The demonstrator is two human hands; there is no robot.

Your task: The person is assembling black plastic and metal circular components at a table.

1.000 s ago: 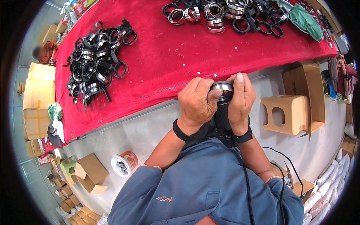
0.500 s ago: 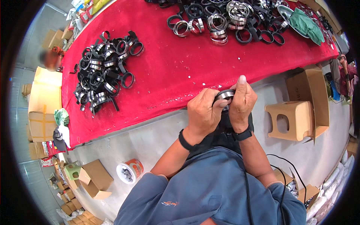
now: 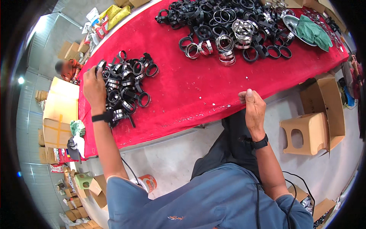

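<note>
Touching ring (image 3: 101, 64) at upper-left edge of pile (image 3: 126, 82) with left hand (image 3: 94, 88).
Red cloth-covered counter (image 3: 173, 91); pile mixes round black bands (image 3: 139, 99) and shiny metal hoops (image 3: 118, 113). Left hand partly hides ring, can't tell if its grip is clamped on it; right hand (image 3: 254, 110) half-curled near counter's edge, palm hidden, can't tell if grip is closed. Ring looks dark, rounded.
</note>
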